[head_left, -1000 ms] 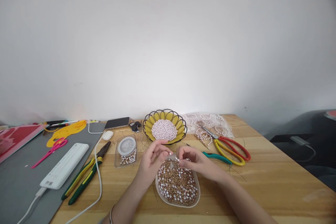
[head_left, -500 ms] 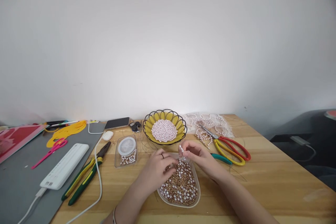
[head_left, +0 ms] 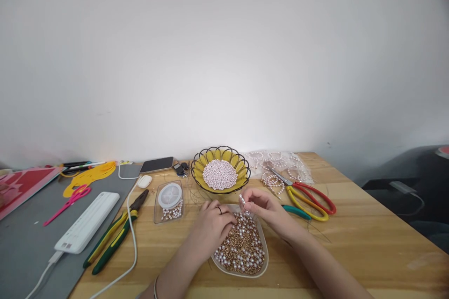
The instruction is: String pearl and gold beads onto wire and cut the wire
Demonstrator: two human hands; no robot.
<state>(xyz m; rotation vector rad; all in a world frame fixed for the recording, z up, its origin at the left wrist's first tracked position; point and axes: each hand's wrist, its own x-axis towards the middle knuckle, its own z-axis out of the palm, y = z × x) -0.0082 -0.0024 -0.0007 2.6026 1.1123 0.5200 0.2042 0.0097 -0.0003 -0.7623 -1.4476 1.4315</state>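
A white tray point(head_left: 265, 261) full of pearl and gold beads point(head_left: 242, 243) sits in front of me. My left hand point(head_left: 214, 224), with a dark ring on one finger, reaches over its left side. Its thumb and fingertips are together among the beads, and what lies between them is hidden. Above the tray's far right corner, my right hand point(head_left: 261, 205) pinches a short string of pearl beads point(head_left: 242, 199). Behind both hands stands a yellow basket point(head_left: 196, 170) with a black wire rim, holding small pale pink beads point(head_left: 220, 174).
Right: scissors point(head_left: 308, 198) with red and yellow handles, a teal handle point(head_left: 297, 211), bead strands point(head_left: 273, 183) and a plastic bag point(head_left: 301, 168). Left: a clear box point(head_left: 157, 215) with a spool point(head_left: 170, 195), pliers point(head_left: 117, 233), a white cable point(head_left: 135, 243), power bank point(head_left: 87, 222) and phone point(head_left: 156, 164).
My left hand's fingers have drawn closer together and dipped among the beads. The right hand keeps its pinch on the bead string, almost in the same place.
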